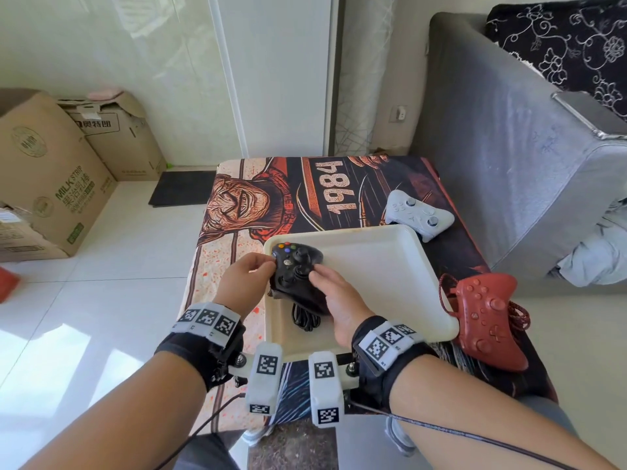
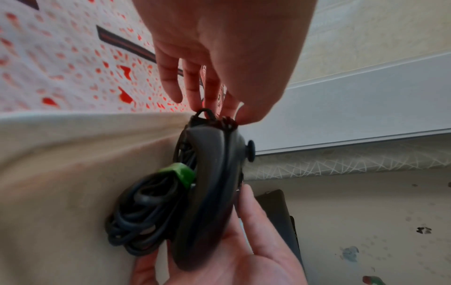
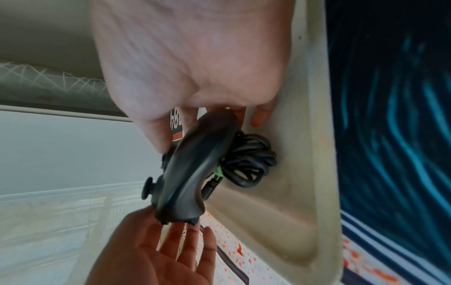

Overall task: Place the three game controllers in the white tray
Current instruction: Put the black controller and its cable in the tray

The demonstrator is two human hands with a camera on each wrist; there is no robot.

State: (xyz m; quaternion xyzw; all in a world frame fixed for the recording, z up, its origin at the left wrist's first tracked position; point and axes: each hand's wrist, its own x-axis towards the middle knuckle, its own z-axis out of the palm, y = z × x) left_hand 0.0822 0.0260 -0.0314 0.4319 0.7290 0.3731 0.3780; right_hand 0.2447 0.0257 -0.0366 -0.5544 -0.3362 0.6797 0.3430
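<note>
head: high, looking down | wrists: close, facing opposite ways | shared: black controller [image 1: 297, 269]

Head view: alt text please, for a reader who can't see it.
Both hands, left hand and right hand, hold a black controller over the near-left corner of a white tray. A white controller lies beyond the tray, a red controller beside its right edge.

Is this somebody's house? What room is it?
Probably a living room at home. A grey sofa stands beside a low table under a printed cloth, cardboard boxes sit on the tiled floor, and game controllers lie around a white tray.
</note>
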